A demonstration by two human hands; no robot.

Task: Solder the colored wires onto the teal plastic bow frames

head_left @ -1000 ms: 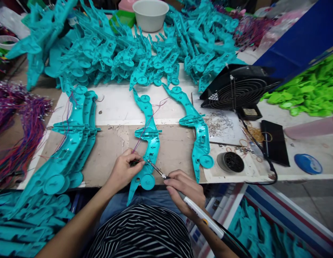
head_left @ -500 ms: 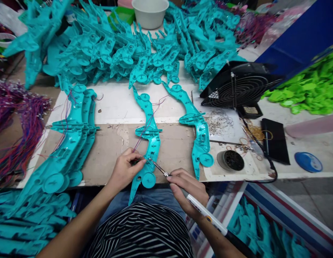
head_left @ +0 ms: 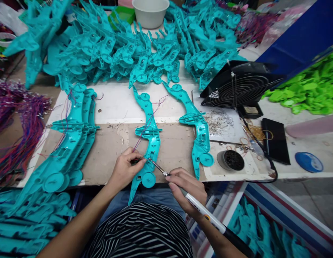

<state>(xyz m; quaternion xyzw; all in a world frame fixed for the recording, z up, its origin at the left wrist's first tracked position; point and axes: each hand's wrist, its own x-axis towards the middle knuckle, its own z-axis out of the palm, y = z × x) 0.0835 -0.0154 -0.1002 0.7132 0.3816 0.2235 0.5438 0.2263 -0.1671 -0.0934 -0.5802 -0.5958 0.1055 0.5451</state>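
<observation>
In my right hand point(head_left: 186, 191) is a soldering iron point(head_left: 200, 207) with a white and black handle. Its metal tip meets the lower part of a turquoise plastic bow-shaped shell point(head_left: 147, 107) at the table's front edge. My left hand point(head_left: 129, 166) is closed in a pinch on thin red and purple wires point(head_left: 141, 135), close beside the iron's tip. The wires run up along the shell. What lies under my left fingertips is partly hidden. A second such shell point(head_left: 201, 134) lies to the right, and a stack of shells point(head_left: 80, 136) with wires to the left.
A large pile of turquoise shells point(head_left: 115, 46) covers the back, beside a white bowl point(head_left: 150, 14). On the right stand a black fan point(head_left: 233, 86), a small dark-filled cup point(head_left: 231, 160) and a blue lid point(head_left: 308, 162). Wire bundles point(head_left: 18, 125) lie at far left.
My right hand and the soldering iron have shifted very slightly left. The tip stays at the same spot, and my left hand has not visibly moved.
</observation>
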